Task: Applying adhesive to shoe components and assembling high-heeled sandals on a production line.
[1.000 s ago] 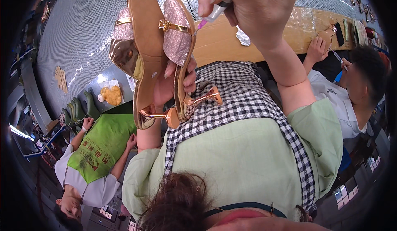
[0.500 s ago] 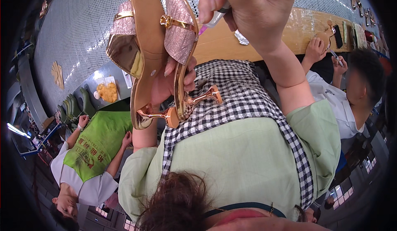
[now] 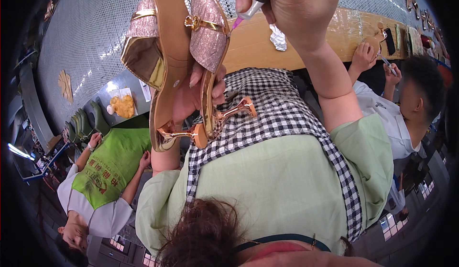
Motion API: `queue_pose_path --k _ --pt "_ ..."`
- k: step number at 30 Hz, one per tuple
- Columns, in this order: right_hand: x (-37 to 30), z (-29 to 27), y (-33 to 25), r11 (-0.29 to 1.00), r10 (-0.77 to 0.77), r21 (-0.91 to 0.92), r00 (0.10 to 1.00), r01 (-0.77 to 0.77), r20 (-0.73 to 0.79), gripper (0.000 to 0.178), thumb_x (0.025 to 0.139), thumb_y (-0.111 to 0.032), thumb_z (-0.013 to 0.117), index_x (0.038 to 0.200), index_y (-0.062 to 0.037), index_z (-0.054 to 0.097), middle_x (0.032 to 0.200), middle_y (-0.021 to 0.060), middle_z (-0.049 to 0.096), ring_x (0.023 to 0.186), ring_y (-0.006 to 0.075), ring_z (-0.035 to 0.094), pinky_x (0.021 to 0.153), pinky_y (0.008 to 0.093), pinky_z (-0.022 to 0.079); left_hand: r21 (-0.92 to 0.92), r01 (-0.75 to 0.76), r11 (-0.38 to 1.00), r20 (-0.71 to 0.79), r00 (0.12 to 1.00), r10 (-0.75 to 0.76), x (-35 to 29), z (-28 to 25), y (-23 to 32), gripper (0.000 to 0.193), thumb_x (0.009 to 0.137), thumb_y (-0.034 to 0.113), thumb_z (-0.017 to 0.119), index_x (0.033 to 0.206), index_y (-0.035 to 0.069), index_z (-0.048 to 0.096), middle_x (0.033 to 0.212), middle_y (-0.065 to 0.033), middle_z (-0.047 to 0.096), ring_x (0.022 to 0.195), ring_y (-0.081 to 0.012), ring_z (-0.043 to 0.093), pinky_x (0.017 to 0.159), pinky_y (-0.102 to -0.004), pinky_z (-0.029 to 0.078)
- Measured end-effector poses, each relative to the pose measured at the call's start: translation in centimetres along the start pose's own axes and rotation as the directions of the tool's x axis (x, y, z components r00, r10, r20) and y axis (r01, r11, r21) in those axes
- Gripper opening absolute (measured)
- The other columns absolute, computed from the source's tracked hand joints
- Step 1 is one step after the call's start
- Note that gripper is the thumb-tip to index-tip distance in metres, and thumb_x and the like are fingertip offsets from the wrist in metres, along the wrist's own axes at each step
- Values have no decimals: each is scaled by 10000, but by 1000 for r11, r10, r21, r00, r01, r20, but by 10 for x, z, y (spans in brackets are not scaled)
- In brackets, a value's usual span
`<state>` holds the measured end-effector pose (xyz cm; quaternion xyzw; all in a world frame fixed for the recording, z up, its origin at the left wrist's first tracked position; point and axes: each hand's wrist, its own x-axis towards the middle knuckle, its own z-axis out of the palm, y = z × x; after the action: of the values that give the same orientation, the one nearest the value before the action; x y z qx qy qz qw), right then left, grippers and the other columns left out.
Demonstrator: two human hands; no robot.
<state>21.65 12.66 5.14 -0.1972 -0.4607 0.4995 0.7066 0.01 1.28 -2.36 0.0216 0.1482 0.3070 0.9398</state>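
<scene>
My left hand grips a pair of high-heeled sandals, its fingers wrapped round them below the straps. The left sandal shows its tan sole; the right sandal turns its glittery pink strap up, crossed by a gold band with a small ornament. Both have shiny rose-gold heels pointing toward me. In my right hand is a small translucent applicator bottle with a dark upper end and a thin pink nozzle. That nozzle points down beside the strap's right edge, close to the gold band; whether it touches cannot be told.
A tan board with crumpled white paper lies beyond my checked apron. Metal mesh covers the work surface. A person in a green apron is at left; another person at right handles a sandal.
My right hand has shifted slightly up with the applicator bottle, its nozzle moving a little up along the strap's edge. More of the crumpled paper shows. The sandals stay nearly in place.
</scene>
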Motion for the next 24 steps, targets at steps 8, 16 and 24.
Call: queue_pose_path --k 8,16,24 --pt "0 -3 -4 991 -132 -30 991 133 28 511 986 35 519 1374 -96 212 553 2 476 360 98 479 346 286 475 -52 -7 999 20 1000 9 1 -5 -5 445 885 517 620 798 98 500 1061 -94 504 884 -287 540 762 -428 418" --pt "-2 -6 -6 991 -134 40 981 129 141 532 978 46 521 1379 -93 198 578 10 476 377 97 502 339 287 477 -6 -14 1000 -31 999 14 2 5 -3 243 881 321 629 816 104 542 1039 -100 459 811 -266 533 695 -389 387" --pt "-6 -3 -1 994 -105 -9 994 106 41 550 947 96 532 1354 -40 187 996 126 514 414 92 531 359 256 498 67 -12 998 3 1000 11 2 0 -5 423 897 512 611 802 116 497 1012 -89 510 866 -275 548 731 -409 428"
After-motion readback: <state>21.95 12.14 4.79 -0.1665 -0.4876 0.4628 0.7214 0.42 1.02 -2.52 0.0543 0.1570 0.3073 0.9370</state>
